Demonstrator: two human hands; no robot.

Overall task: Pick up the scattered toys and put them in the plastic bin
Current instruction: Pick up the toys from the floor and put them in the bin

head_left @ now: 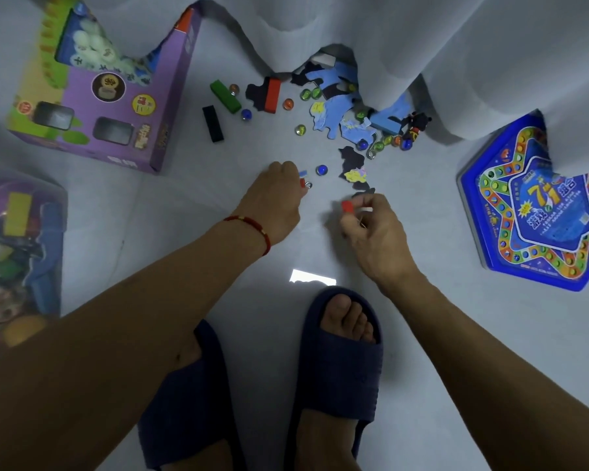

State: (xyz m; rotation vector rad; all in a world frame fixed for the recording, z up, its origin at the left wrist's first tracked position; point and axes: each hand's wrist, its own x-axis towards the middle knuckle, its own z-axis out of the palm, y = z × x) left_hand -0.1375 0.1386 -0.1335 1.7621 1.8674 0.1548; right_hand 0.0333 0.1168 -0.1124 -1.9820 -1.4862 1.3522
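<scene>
The plastic bin [21, 246] sits far left, already holding toys. The left hand [276, 202] curls over small pieces by a clear marble [308, 185]; the right hand [371, 229] pinches a red piece [347, 207]. Marbles could roll under the curtain [422, 45] if nudged — the floor looks smooth.

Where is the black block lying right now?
In the head view, the black block lies on the floor, upper middle, between the purple box and the green block.
</scene>
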